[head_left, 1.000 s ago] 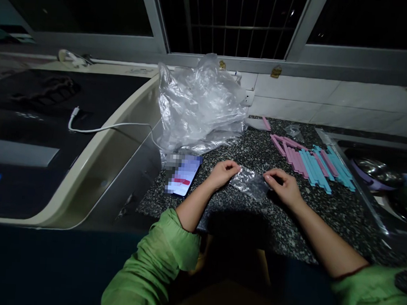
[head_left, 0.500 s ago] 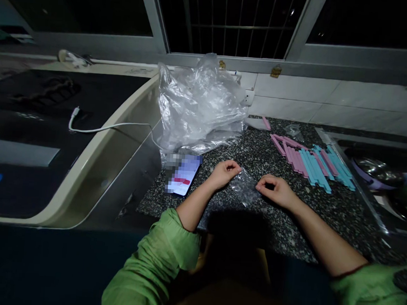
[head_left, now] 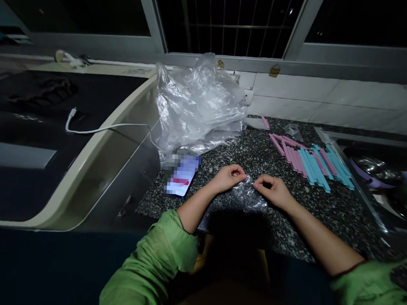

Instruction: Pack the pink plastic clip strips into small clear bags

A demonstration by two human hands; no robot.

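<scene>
A small clear plastic bag (head_left: 251, 197) hangs crinkled between my two hands, just over the speckled countertop (head_left: 220, 156). My left hand (head_left: 230, 177) pinches its upper left edge between thumb and forefinger. Close by on the other side, my right hand (head_left: 274, 190) pinches the upper right edge, its thumb and finger forming a loop. Only a short gap separates the fingertips. To the right of my hands lie several flat pink strips (head_left: 295, 160) and light blue strips (head_left: 314, 168), loosely grouped side by side.
A lit phone (head_left: 184, 176) lies left of my left hand. Behind it a large crumpled plastic bag (head_left: 200, 101) leans by the wall. A white cable (head_left: 118, 125) crosses the washing-machine-like appliance (head_left: 94, 163). At far right, a metal bowl (head_left: 373, 169) sits in the sink area.
My left hand has moved right and slightly down, bringing its fingertips nearer my right hand. The small bag now bunches below the fingers; my right hand has barely shifted left.
</scene>
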